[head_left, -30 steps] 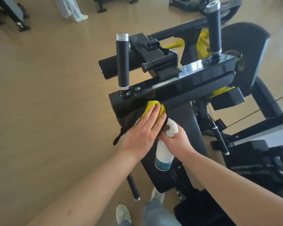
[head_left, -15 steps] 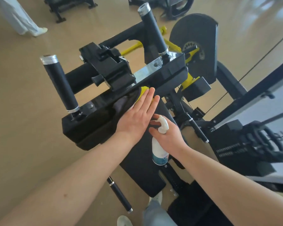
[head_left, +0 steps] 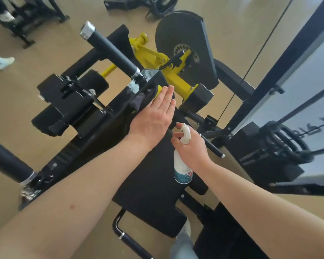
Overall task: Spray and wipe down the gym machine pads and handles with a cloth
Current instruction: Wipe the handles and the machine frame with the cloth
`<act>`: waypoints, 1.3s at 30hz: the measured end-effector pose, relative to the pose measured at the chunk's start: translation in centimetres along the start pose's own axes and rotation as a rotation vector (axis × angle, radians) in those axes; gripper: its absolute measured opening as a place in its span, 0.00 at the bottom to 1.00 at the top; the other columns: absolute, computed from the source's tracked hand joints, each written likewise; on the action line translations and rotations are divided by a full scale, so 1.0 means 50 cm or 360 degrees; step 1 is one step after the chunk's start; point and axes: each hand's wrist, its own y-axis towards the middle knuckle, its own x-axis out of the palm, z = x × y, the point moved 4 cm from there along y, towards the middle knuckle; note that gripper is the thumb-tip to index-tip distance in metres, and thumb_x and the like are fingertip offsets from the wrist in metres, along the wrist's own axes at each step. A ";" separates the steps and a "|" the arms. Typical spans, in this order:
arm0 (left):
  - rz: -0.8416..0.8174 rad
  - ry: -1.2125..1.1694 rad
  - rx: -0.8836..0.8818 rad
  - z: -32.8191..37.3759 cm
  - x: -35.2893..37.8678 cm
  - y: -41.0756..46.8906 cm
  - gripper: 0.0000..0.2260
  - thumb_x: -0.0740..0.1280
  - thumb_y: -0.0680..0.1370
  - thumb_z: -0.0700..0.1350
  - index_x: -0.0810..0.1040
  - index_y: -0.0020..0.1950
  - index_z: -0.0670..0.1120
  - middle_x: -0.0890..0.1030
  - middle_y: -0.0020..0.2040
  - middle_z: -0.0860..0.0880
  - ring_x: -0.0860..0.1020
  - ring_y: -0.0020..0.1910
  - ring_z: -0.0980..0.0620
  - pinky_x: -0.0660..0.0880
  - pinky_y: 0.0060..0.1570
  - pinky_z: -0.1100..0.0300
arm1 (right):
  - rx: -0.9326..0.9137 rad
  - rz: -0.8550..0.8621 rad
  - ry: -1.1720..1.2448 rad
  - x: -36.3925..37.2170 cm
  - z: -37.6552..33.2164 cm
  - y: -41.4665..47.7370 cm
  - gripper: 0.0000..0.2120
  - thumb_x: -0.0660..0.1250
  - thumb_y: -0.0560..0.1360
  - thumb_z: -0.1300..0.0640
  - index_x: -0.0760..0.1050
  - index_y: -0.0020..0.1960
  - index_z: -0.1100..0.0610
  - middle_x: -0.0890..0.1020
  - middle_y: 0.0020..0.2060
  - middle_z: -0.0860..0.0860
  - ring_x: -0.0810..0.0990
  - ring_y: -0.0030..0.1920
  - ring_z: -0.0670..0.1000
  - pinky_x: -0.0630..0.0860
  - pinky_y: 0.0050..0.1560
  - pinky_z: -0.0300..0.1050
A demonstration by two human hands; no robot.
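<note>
My left hand (head_left: 155, 116) lies flat with straight fingers on a yellow and grey cloth (head_left: 145, 98), pressing it against the right end of the machine's black arm pad (head_left: 101, 128). My right hand (head_left: 192, 146) grips a white spray bottle (head_left: 182, 169) by its neck, with the bottle hanging down over the sloped black chest pad (head_left: 151, 193). An upright black handle (head_left: 110, 51) with a chrome cap rises just beyond the cloth. A second handle (head_left: 6, 161) crosses the left edge.
Yellow frame parts (head_left: 178, 79) and a black disc cover (head_left: 187, 34) stand behind the pad. The weight stack (head_left: 269, 156) and a cable are at the right. Other machines (head_left: 26, 15) and someone's foot (head_left: 2, 62) are on the tan floor at the far left.
My left hand has slid the cloth rightward along the arm pad to its right end. My view has turned, so the machine looks tilted. The bottle stays in my right hand.
</note>
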 end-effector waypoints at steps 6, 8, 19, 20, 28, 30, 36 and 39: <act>-0.0015 -0.0347 0.0137 -0.012 -0.007 0.138 0.19 0.59 0.80 0.39 0.77 0.70 0.46 0.70 0.77 0.41 0.63 0.79 0.42 0.63 0.75 0.47 | 0.0063 0.0013 0.0030 -0.028 0.030 0.016 0.22 0.69 0.80 0.50 0.71 0.72 0.39 0.80 0.50 0.34 0.79 0.47 0.40 0.73 0.42 0.37; -0.0121 -0.0477 0.0113 -0.017 -0.006 0.156 0.19 0.62 0.80 0.40 0.74 0.71 0.45 0.65 0.79 0.41 0.58 0.81 0.41 0.57 0.78 0.46 | 0.0071 0.0011 0.0024 -0.035 0.039 0.015 0.22 0.69 0.80 0.49 0.71 0.72 0.38 0.79 0.49 0.32 0.79 0.47 0.39 0.73 0.42 0.36; -0.0387 -0.0118 -0.0152 0.010 0.013 -0.051 0.40 0.67 0.81 0.45 0.44 0.84 0.50 0.32 0.80 0.34 0.38 0.80 0.32 0.47 0.79 0.44 | -0.0041 -0.0041 -0.0056 -0.027 0.013 -0.033 0.23 0.69 0.81 0.49 0.69 0.74 0.39 0.79 0.54 0.36 0.78 0.47 0.40 0.76 0.45 0.40; -0.0418 -0.0145 -0.0159 0.013 0.013 -0.079 0.39 0.66 0.81 0.41 0.45 0.84 0.51 0.30 0.79 0.35 0.37 0.80 0.33 0.52 0.79 0.47 | -0.0060 -0.0044 -0.0057 -0.022 0.007 -0.039 0.24 0.69 0.81 0.49 0.69 0.75 0.40 0.79 0.54 0.36 0.78 0.47 0.40 0.76 0.47 0.42; -0.0310 -0.0458 -0.0385 -0.001 -0.004 -0.278 0.16 0.73 0.77 0.41 0.73 0.61 0.50 0.41 0.83 0.39 0.47 0.82 0.37 0.63 0.76 0.49 | -0.0176 -0.0169 -0.0139 0.047 -0.039 -0.108 0.24 0.71 0.80 0.49 0.70 0.74 0.40 0.78 0.51 0.33 0.79 0.49 0.43 0.79 0.52 0.47; -0.0359 -0.0490 -0.0439 -0.002 -0.002 -0.332 0.19 0.75 0.75 0.40 0.71 0.61 0.48 0.38 0.83 0.39 0.44 0.82 0.37 0.60 0.77 0.47 | -0.0189 -0.0202 -0.0173 0.070 -0.052 -0.128 0.24 0.71 0.80 0.49 0.70 0.73 0.40 0.78 0.51 0.33 0.79 0.49 0.44 0.79 0.50 0.47; -0.0311 -0.0610 -0.0608 -0.015 -0.006 -0.491 0.21 0.78 0.75 0.43 0.69 0.61 0.47 0.44 0.84 0.41 0.47 0.83 0.39 0.64 0.76 0.47 | -0.0263 -0.0313 -0.0212 0.145 -0.104 -0.197 0.20 0.69 0.80 0.49 0.72 0.70 0.39 0.81 0.50 0.36 0.80 0.46 0.43 0.73 0.41 0.37; -0.0286 -0.0674 -0.0675 -0.016 -0.012 -0.541 0.23 0.78 0.74 0.43 0.69 0.63 0.46 0.48 0.84 0.42 0.49 0.83 0.40 0.65 0.76 0.46 | -0.0282 -0.0401 -0.0287 0.179 -0.128 -0.233 0.14 0.68 0.80 0.52 0.73 0.62 0.38 0.81 0.43 0.40 0.81 0.43 0.44 0.74 0.39 0.38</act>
